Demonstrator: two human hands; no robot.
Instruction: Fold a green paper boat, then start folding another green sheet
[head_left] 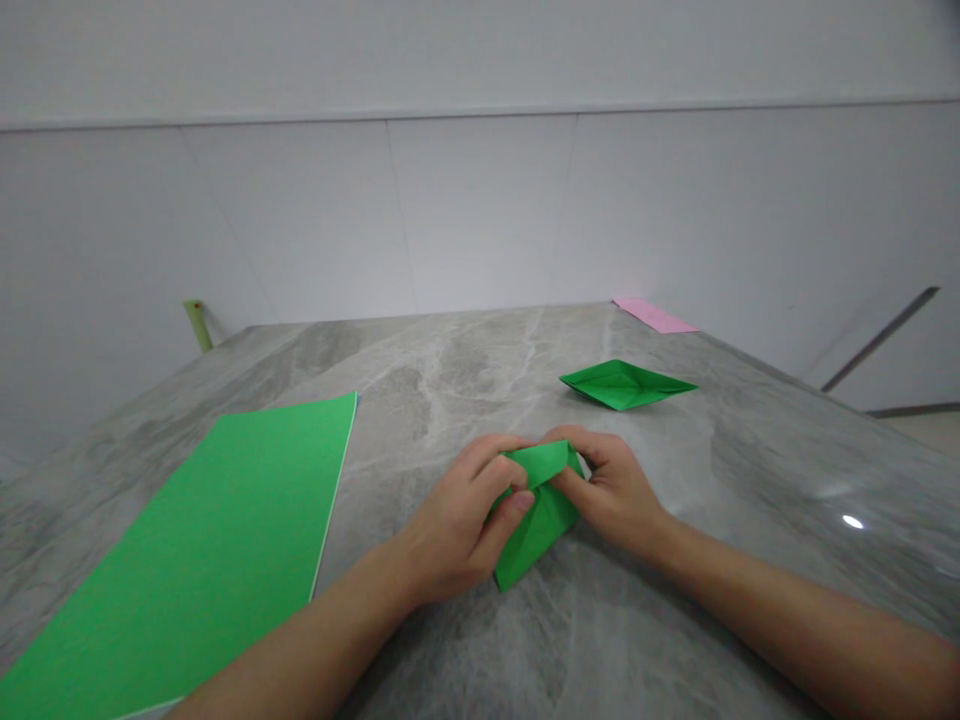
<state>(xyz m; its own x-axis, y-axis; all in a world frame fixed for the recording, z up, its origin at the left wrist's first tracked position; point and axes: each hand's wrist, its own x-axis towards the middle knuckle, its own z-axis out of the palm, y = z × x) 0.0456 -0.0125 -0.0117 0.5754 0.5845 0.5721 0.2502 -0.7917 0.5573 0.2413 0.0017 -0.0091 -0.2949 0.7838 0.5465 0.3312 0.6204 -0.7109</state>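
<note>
I count two bare hands, one left hand (461, 515) and one right hand (619, 492). Of folded green papers I see two: one creased piece (546, 518) and one boat-shaped piece (624, 384). There's one stack of green sheets (217, 540), one pink sheet (654, 316), one marbled grey table (465, 375) and one pale green post (198, 326).

Saw matt paper, crisply creased, in the handheld fold (546, 515) and the pointed boat (622, 383); smooth, matt paper in the large sheet (202, 540) and the pink slip (655, 315). Noted marbled, stone-like material in the table (457, 375), smooth and glossy; a smooth, matt finish on the wall (480, 210).
</note>
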